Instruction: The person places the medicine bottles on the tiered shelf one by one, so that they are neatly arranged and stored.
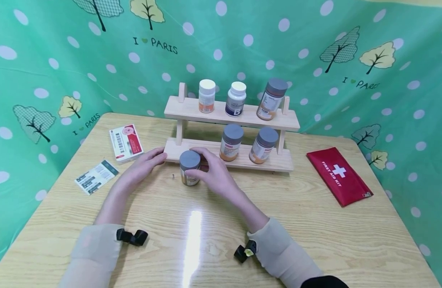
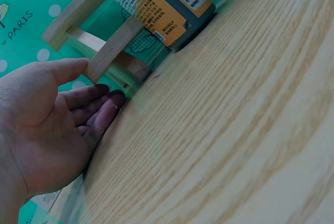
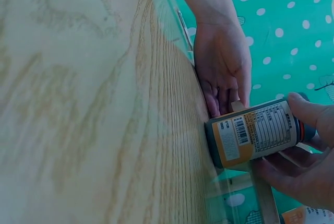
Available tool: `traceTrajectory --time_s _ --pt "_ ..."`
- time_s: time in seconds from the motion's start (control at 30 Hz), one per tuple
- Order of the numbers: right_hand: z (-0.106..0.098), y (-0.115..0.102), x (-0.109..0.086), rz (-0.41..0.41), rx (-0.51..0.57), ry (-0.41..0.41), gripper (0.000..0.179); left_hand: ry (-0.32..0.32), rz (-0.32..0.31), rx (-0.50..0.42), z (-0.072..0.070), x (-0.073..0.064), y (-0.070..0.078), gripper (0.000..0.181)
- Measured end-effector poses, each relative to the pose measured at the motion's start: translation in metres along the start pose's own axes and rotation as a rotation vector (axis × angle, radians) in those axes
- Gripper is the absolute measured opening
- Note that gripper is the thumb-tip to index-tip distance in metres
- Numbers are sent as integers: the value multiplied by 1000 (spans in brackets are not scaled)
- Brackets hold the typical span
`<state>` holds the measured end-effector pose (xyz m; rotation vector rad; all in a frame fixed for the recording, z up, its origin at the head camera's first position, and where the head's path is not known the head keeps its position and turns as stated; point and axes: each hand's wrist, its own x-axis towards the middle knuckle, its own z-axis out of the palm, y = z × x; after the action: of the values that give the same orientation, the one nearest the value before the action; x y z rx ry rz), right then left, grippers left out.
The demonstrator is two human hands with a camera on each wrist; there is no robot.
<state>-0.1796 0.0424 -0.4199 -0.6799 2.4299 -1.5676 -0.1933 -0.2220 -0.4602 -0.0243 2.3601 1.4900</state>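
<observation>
My right hand (image 1: pixel 216 172) grips a grey-capped supplement bottle (image 1: pixel 189 160) near its top, thumb in front and fingers behind. The bottle is upright before the lower left part of a two-tier wooden shelf (image 1: pixel 174 149). Its base is at the tabletop; whether it bears weight there I cannot tell. In the right wrist view, the bottle's label (image 3: pixel 261 130) shows a barcode and an orange band. My left hand (image 1: pixel 146 163) holds the left end of the lower board; in the left wrist view, its thumb (image 2: pixel 70 70) touches the board's corner, with the other fingers lower, near the table.
Two similar grey-capped bottles (image 1: pixel 232 143) stand on the lower tier. Above are two white-capped bottles (image 1: pixel 207 96) and a taller grey-capped bottle (image 1: pixel 272 99). A medicine box (image 1: pixel 126 143) and a printed card (image 1: pixel 96 177) lie left, a red first aid pouch (image 1: pixel 339 176) right.
</observation>
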Motion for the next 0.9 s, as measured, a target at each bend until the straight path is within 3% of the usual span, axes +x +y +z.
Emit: traceTrajectory --time_s 0.53,0.9 --pt "-7 -16 -4 -68 64 26 62 -8 -1 -7 0 -1 2 78" --pt "-13 -27 -2 -90 25 71 60 -11 -13 -3 0 -2 1 80"
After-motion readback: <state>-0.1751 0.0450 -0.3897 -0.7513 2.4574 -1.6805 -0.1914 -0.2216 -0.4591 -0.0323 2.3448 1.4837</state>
